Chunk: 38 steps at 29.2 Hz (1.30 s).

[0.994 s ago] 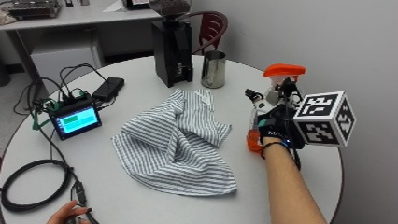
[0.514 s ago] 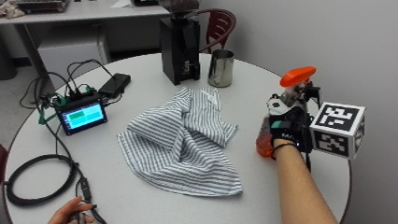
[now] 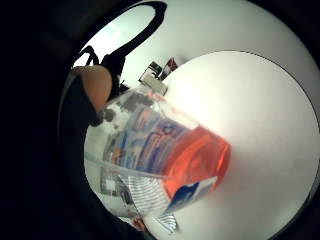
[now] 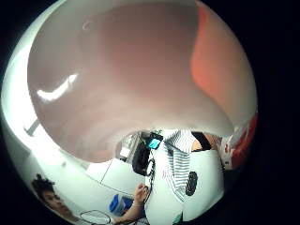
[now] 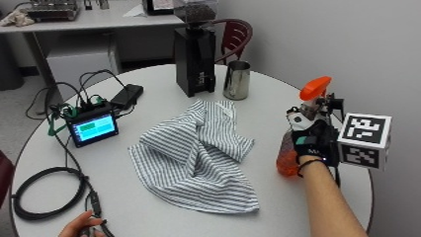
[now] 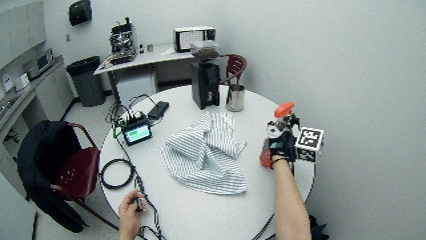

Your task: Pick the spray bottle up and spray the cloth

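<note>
Hand (image 5: pixel 313 143) gripping bottle (image 5: pixel 289 157) upright at the table (image 5: pixel 276 89) edge, beside the cloth (image 5: pixel 197 158); suggest turning the nozzle toward cloth before squeezing the trigger.

The hand (image 5: pixel 315 144) hides most of the spray bottle (image 5: pixel 288 159).

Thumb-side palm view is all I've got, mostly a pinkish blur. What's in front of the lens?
Observer: The spray bottle; the gloved right hand grips its body.
Operator: Lifted or on the table?
Observer: I can't tell whether its base touches the white table; the bottle is upright.
Operator: Where's the cloth?
Observer: The striped cloth lies crumpled at mid-table, apart from the bottle, on the side of the hand where the monitor stands.
Operator: Nozzle direction?
Observer: Too small to tell; the orange sprayer head tops the bottle.
</note>
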{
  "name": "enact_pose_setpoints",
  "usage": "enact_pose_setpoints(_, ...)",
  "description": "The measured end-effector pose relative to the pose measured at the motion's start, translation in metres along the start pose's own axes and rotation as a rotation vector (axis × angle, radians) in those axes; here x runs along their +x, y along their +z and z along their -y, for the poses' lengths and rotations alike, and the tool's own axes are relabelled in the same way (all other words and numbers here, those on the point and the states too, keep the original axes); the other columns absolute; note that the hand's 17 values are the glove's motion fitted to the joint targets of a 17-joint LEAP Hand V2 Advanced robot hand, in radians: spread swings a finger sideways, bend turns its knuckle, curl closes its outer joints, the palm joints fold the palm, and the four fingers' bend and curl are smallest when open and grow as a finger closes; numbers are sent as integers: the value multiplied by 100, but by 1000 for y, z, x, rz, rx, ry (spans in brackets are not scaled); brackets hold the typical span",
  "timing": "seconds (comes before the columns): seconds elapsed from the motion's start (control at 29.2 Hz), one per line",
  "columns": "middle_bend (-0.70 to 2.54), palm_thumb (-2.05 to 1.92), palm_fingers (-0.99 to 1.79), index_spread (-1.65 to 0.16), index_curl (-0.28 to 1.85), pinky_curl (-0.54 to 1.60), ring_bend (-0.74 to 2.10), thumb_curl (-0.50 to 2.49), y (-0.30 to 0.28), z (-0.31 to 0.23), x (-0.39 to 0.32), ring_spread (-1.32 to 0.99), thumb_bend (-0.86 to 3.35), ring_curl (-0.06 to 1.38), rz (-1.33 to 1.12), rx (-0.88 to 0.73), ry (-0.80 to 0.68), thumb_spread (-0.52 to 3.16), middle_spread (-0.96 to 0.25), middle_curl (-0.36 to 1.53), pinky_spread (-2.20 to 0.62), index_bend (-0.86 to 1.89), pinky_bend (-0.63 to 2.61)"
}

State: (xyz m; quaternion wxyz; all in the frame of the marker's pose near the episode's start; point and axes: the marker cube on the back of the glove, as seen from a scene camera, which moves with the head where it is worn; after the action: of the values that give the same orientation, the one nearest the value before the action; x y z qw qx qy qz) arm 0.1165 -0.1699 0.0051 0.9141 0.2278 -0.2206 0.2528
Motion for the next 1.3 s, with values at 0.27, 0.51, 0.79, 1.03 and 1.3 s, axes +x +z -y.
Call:
enact_pose_setpoints(0.27, 53, 113, 113, -25, 39, 28, 56, 63, -8, 8, -40, -13, -2, 45, 37, -284, -146, 32, -13, 52, 0, 18, 18)
enact_pose_setpoints(0.51, 52, 112, 114, -25, 41, 30, 55, 66, -14, 1, -78, -13, -3, 46, 51, -565, -251, 27, -13, 53, -1, 17, 19)
enact_pose_setpoints(0.79, 51, 111, 117, -25, 44, 32, 54, 68, -13, -6, -103, -14, -3, 46, 17, -858, -325, 23, -13, 53, -2, 17, 20)
enact_pose_setpoints(1.03, 51, 108, 118, -25, 46, 33, 54, 70, -12, -17, -120, -14, -3, 47, -18, -977, -380, 19, -12, 54, -3, 17, 20)
enact_pose_setpoints(1.3, 46, 107, 113, -24, 46, 35, 57, 71, 3, -31, -113, -15, -3, 48, -26, -1042, -378, 18, -11, 53, -4, 16, 22)
